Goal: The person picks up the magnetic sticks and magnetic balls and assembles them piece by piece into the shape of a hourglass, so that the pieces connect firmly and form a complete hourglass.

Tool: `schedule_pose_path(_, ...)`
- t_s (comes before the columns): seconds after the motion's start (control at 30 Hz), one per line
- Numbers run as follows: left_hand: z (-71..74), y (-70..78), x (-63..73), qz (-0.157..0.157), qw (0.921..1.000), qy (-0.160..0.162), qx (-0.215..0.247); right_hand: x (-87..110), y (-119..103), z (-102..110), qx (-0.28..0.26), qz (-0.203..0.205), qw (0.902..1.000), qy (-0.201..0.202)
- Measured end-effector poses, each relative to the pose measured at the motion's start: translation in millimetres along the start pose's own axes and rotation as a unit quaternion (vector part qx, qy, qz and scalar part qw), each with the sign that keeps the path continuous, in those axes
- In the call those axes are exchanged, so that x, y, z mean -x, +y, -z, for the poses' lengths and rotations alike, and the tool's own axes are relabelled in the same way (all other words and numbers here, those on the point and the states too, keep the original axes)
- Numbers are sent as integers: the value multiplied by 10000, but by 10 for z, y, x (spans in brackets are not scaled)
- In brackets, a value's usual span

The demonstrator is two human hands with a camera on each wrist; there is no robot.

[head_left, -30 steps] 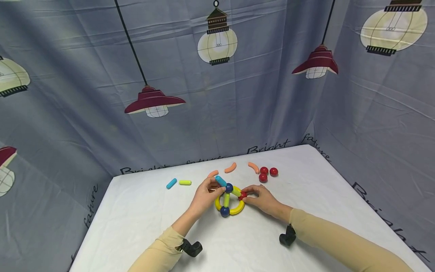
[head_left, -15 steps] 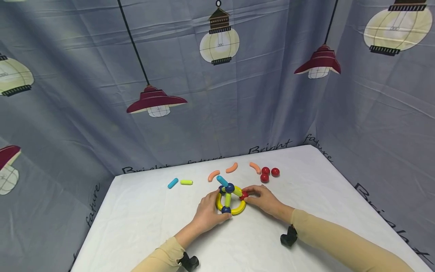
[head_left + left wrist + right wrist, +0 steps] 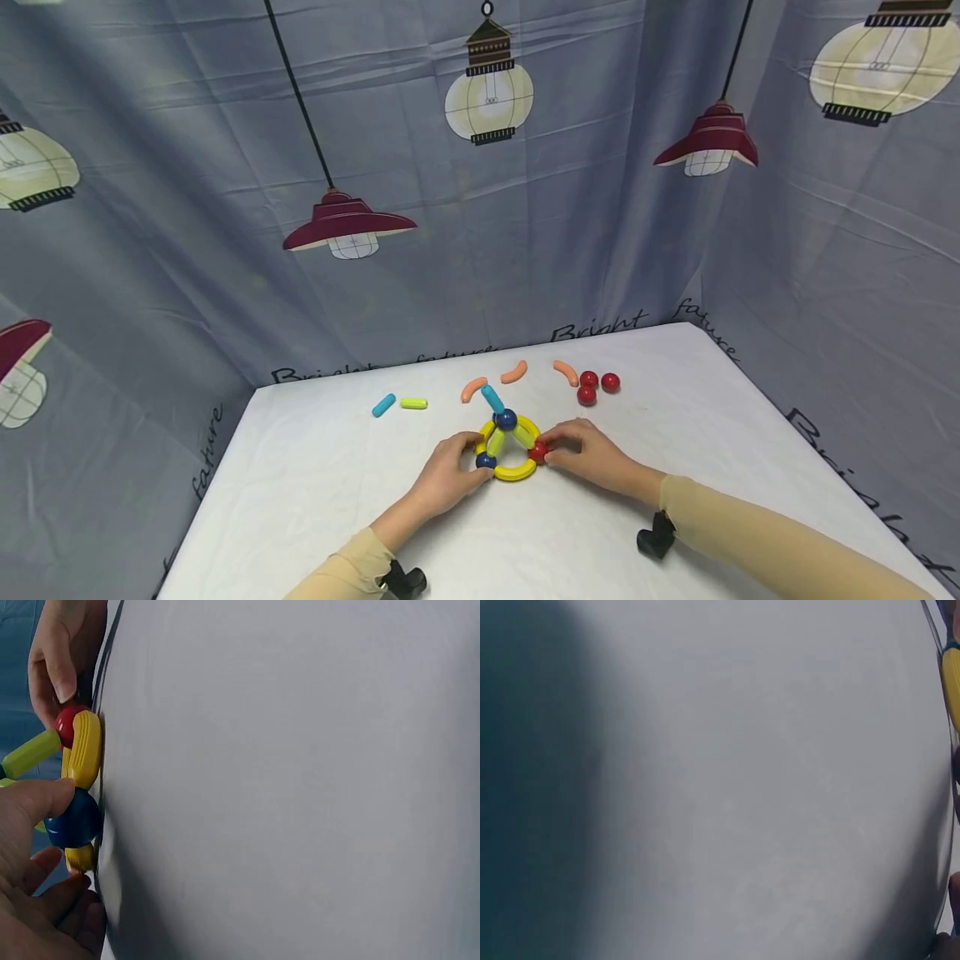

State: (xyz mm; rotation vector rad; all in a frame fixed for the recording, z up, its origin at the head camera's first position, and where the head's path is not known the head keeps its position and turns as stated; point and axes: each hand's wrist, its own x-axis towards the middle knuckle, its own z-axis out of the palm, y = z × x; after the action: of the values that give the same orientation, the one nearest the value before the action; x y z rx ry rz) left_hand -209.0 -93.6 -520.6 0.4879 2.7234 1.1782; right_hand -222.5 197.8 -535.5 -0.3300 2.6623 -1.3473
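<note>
The left hand [image 3: 448, 475] grips a blue ball [image 3: 486, 461]; the right hand [image 3: 592, 457] pinches a red ball [image 3: 537, 452]. A curved yellow rod [image 3: 515, 472] joins the balls.

Shiny plastic on a matt white cloth [image 3: 337, 483].
From here I see a glossy red ball [image 3: 537, 452], a smooth, glossy blue ball [image 3: 73, 821], ridged yellow arcs [image 3: 88, 750] and, far back, a creased fabric curtain [image 3: 480, 258].

Yellow ring [image 3: 514, 472] flat on table [image 3: 315, 483], green rods [image 3: 523, 436] sloping to navy ball [image 3: 507, 419]; tilted light-blue rod [image 3: 492, 398] atop
</note>
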Motion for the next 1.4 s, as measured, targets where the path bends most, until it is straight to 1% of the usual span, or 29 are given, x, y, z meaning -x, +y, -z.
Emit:
schedule_pose_path(0.17,56,-33,-4,-26,9999,122,72,57,-41,4,122,11,9998,-182)
schedule_pose_path(0.27,77,-50,-14,-31,9999,160,54,85,-61,2,93,46,9994,-328)
schedule_pose_path(0.37,90,-67,-29,-84,9998,180,50,113,-95,0,-42,44,9987,-508)
schedule_pose_path(0.53,91,-88,-72,-77,9996,246,66,154,-127,-15,-211,3,9970,-738)
schedule_pose_path(0.63,89,-96,-107,-7,9995,286,111,173,-135,-25,-193,132,9959,-871)
schedule_pose_path(0.77,94,-87,-158,46,9993,308,209,197,-156,-35,-283,388,9922,-1150)
schedule_pose_path(0.83,95,-72,-184,70,9992,315,231,214,-175,-39,-341,460,9897,-1310)
schedule_pose_path(0.9,95,-49,-208,78,9992,322,234,226,-192,-33,-431,446,9882,-1403)
schedule_pose_path(0.97,94,-23,-230,78,9992,309,240,228,-212,-17,-557,308,9892,-1321)
schedule_pose_path(1.0,93,-11,-239,71,9992,298,252,217,-211,-7,-616,194,9911,-1162)
schedule_pose_path(1.07,86,9,-259,57,9993,270,263,179,-205,20,-666,-13,9959,-613)
schedule_pose_path(1.13,74,21,-277,31,9994,235,266,126,-185,47,-638,-136,9979,-10)
schedule_pose_path(1.2,58,25,-294,1,9995,193,243,74,-140,73,-410,-173,9982,414)
schedule_pose_path(1.23,49,25,-300,-13,9996,171,232,54,-115,86,-268,-129,9984,486)
schedule_pose_path(1.27,40,25,-306,-34,9996,147,219,36,-89,97,-168,-80,9987,474)
schedule_pose_path(1.4,25,31,-312,-92,9996,75,260,-10,-1,120,80,4,9999,95)
